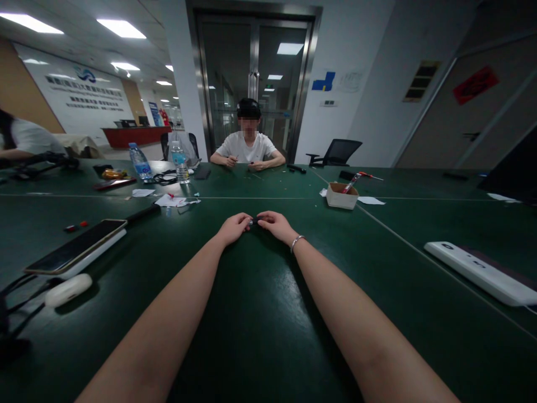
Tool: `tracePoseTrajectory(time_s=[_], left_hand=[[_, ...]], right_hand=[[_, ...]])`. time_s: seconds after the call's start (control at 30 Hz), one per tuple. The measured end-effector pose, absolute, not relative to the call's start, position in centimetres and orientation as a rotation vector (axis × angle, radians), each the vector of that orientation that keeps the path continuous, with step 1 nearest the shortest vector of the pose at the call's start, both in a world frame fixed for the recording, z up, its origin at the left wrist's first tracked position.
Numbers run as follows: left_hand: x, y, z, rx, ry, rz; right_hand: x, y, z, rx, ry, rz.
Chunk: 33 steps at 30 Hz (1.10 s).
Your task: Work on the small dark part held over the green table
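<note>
A small black object with a shiny, metal-looking end (pixel 254 221) is held between my two hands, a little above or on the green table (pixel 260 291). It is too small and too covered by fingers for me to tell its kind. My left hand (pixel 235 228) pinches the shiny end with thumb and fingertips. On the opposite side, my right hand (pixel 276 225) is closed on the black part, its thumb and index finger pressed to it. A silver bracelet (pixel 297 242) circles my right wrist. Both forearms stretch forward over the tabletop.
Left of me lie a phone (pixel 79 246), a white rounded case (pixel 68 290) and paper scraps (pixel 171 201). Farther back stand two water bottles (pixel 179 162). A small box (pixel 342 196) and a white power strip (pixel 478 271) lie rightward. Across the table sits a person (pixel 248 143).
</note>
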<state>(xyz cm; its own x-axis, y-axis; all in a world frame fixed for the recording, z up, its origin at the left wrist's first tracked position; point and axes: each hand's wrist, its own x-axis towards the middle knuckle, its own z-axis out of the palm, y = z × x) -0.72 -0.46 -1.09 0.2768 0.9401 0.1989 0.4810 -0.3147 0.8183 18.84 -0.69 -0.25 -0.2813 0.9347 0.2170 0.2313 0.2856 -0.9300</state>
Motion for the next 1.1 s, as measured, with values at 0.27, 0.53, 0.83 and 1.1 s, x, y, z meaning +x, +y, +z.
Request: tracePoseTrajectory(time_s=[0.27,0.53,0.83,1.1], left_hand=[[-0.68,-0.65,-1.15,1.934,1.281,0.910],[-0.66,-0.97,-0.97,1.929,1.282,0.927],[-0.71,-0.59,-1.16,1.893,1.247,0.937],[-0.38,-0.73,-0.77,1.770,1.188,1.025]], right_hand=[[18.68,-0.93,-0.35,-1.097,-1.717,1.011],[18.63,-1.11,-0.39,-1.138,-1.741,0.951],[18.69,-1.11,-0.52,-1.146,-1.728,0.953],[18.73,-0.99,-0.33,-1.098,-1.699,1.020]])
